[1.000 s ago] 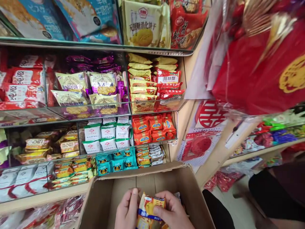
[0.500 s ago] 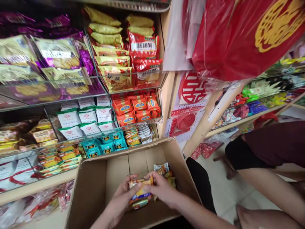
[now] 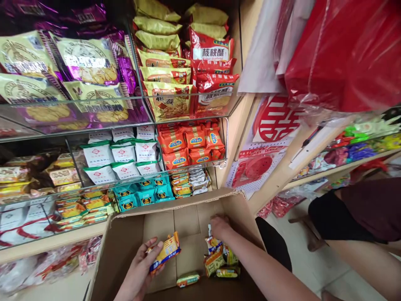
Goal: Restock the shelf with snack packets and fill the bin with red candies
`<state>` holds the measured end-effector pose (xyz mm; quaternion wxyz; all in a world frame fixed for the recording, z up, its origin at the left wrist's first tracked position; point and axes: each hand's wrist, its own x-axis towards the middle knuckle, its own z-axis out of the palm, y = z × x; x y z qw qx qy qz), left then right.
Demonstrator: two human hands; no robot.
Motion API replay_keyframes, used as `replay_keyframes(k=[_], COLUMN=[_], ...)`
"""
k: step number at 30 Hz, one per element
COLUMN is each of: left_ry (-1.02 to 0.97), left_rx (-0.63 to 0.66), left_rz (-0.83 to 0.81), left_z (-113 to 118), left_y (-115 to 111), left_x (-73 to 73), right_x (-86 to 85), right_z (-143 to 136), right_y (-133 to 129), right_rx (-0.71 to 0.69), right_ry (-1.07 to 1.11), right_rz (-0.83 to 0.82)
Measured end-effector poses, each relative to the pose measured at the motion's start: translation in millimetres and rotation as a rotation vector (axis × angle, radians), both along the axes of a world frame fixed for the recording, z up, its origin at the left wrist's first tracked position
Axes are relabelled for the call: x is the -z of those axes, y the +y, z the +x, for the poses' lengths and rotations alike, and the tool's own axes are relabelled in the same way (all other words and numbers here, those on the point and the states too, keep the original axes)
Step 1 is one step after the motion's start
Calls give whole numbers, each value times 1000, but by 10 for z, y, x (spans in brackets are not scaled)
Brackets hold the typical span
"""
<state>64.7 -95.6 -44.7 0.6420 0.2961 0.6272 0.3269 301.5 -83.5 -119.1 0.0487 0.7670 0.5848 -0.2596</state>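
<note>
My left hand [image 3: 140, 267] holds a stack of small yellow-and-blue biscuit packets [image 3: 165, 251] over the left part of an open cardboard box [image 3: 125, 238]. My right hand [image 3: 219, 225] reaches deep into the box's right back corner, touching the loose packets [image 3: 219, 259] piled there; whether its fingers hold one is hidden. One single packet [image 3: 187, 279] lies on the box floor between my hands.
Glass shelves [image 3: 103, 125] behind the box hold rows of snack packets: orange ones [image 3: 188, 144], white-green ones [image 3: 119, 156], teal ones [image 3: 144, 195]. Another person's legs [image 3: 351, 217] stand at the right by a second shelf. Red bags [image 3: 344, 50] hang overhead.
My hands have parted: the left keeps the packet stack and moved left, the right let go and reached into the box's far right corner. The view tilted slightly.
</note>
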Motion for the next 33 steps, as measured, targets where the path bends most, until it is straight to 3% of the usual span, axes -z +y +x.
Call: replay_keyframes(k=[7, 12, 15, 22, 28, 30, 33], left_ry=[-19, -96, -181, -272, -225, -208, -191], left_rx=[38, 29, 44, 68, 61, 72, 155], left_rz=[-31, -27, 12, 74, -20, -63, -109], left_z=[22, 80, 97, 96, 27, 21, 71], left_y=[40, 52, 53, 52, 88, 79, 19], left_x=[68, -33, -89, -77, -20, 29, 96], right_x=[-48, -146, -89, 129, -30, -77, -123], right_z=[26, 25, 10, 13, -13, -128, -347], right_y=[-18, 12, 48, 68, -66, -177, -335], right_rx=[-6, 9, 25, 64, 108, 93, 87], right_ry=[1, 101, 151, 234, 253, 344, 749], right_rz=[-51, 108, 177, 161, 249, 274, 194])
